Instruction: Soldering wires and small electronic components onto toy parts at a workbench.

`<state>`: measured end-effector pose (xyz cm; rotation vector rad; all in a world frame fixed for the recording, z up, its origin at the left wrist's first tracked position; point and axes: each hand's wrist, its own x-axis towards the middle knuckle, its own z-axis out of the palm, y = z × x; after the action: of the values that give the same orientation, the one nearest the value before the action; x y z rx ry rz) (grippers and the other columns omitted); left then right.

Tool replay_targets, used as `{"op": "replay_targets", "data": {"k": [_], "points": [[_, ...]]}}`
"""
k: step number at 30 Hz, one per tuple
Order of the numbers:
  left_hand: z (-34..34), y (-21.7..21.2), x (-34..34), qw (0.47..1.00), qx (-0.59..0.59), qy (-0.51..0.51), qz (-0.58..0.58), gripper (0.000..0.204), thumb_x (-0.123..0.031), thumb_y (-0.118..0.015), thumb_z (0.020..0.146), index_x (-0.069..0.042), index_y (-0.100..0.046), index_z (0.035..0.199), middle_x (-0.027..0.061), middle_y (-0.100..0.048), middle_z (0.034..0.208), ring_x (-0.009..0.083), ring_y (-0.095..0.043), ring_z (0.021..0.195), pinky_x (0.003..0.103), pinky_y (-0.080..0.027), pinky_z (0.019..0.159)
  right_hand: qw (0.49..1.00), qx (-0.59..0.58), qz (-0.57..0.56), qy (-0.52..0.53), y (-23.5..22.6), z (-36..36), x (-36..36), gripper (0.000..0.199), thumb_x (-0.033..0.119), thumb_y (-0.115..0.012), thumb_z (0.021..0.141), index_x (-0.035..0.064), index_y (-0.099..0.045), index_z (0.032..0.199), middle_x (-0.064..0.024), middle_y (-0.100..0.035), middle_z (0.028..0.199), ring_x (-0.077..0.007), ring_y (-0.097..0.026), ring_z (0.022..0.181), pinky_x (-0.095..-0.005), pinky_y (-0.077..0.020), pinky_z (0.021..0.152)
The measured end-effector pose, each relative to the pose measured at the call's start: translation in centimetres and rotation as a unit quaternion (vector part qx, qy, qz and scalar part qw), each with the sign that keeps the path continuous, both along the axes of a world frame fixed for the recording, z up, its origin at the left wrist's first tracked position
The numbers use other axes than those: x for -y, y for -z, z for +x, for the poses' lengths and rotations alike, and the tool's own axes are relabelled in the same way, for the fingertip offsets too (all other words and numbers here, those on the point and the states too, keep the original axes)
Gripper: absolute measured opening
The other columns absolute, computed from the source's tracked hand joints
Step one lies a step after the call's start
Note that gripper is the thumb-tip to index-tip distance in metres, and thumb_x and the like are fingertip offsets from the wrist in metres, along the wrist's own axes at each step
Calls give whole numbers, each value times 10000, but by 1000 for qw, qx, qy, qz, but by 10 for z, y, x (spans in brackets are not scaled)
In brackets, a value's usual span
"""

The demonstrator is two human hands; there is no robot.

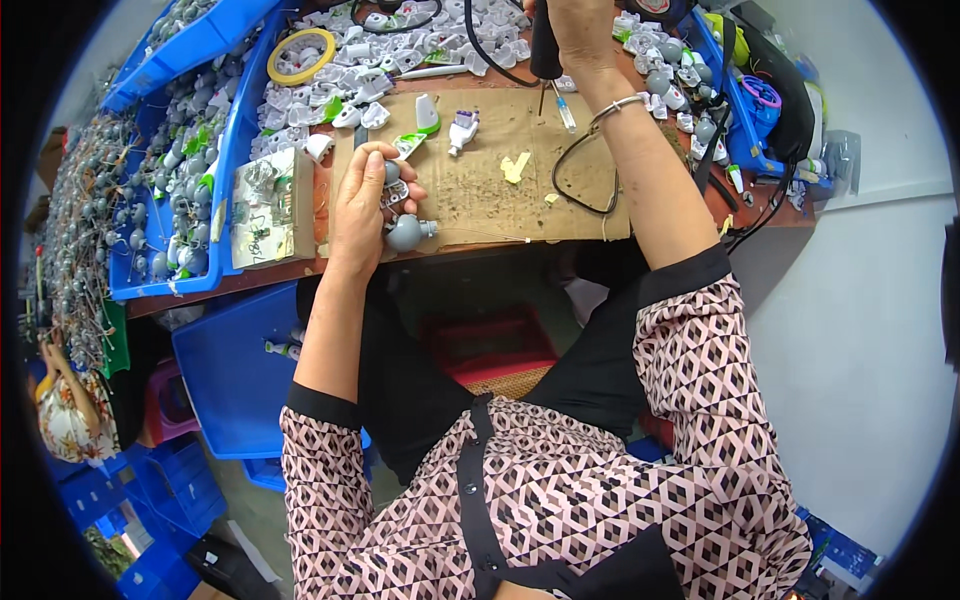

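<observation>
My left hand [366,205] grips a small grey and white plastic toy part [405,228] over the near edge of a brown cardboard mat [470,185]. My right hand [578,30] is raised at the far side and holds a black corded electric screwdriver [545,50] upright, its bit pointing down at the mat. On the mat lie a white and green part [426,113], a white part with a purple tip [462,130] and a pale yellow scrap [515,167]. The tool's black cable [575,175] loops across the mat's right side.
A heap of white plastic parts [340,70] and a yellow tape roll [301,56] lie at the back. Blue trays [190,170] of grey and green parts stand to the left, another blue tray [725,110] to the right. A blue bin [235,370] sits below the bench.
</observation>
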<state>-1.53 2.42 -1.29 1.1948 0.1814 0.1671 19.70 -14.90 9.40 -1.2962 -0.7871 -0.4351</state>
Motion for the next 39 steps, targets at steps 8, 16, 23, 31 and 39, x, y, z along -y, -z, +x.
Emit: {"op": "replay_targets", "data": {"k": [8, 16, 23, 31, 39], "points": [[-1, 0, 5, 1000, 3, 4, -9, 234, -270, -387, 1098, -90, -532, 1128, 74, -610, 953, 123, -645, 767, 238, -531, 619, 999, -47, 2, 3, 30, 16, -10, 477, 292, -649, 967, 76, -430, 1332, 1, -550, 824, -71, -494, 606, -230, -441, 550], [2, 1, 7, 1000, 7, -10, -10, 252, -289, -405, 1092, -84, -542, 1141, 76, -619, 955, 123, -652, 786, 238, -529, 634, 994, -64, 52, -75, -34, -48, -13, 429, 298, -652, 969, 94, -432, 1276, -30, -561, 821, -91, -547, 584, -254, -485, 534], [7, 2, 6, 999, -4, -29, -32, 286, -302, -411, 1088, -53, -539, 1140, 114, -649, 1013, 145, -667, 785, 256, -534, 626, 983, -74, 116, -123, -35, -110, -44, 412, 257, -599, 998, 78, -385, 1301, -64, -576, 845, -127, -565, 621, -274, -493, 584], [1, -3, 3, 996, -43, -33, -76, 279, -308, -412, 1087, -63, -527, 1156, 100, -634, 995, 146, -671, 781, 251, -536, 613, 981, -80, 136, -108, -29, -152, -62, 525, 266, -552, 1004, 71, -291, 1416, -100, -587, 871, -129, -550, 626, -275, -484, 592], [3, -8, 10, 997, -51, -41, -38, 279, -296, -383, 1092, -65, -529, 1150, 90, -623, 976, 122, -651, 738, 231, -511, 587, 984, -92, 109, -103, -26, -153, -66, 574, 300, -535, 1002, 68, -268, 1454, -111, -583, 874, -138, -550, 619, -279, -491, 579]]}}
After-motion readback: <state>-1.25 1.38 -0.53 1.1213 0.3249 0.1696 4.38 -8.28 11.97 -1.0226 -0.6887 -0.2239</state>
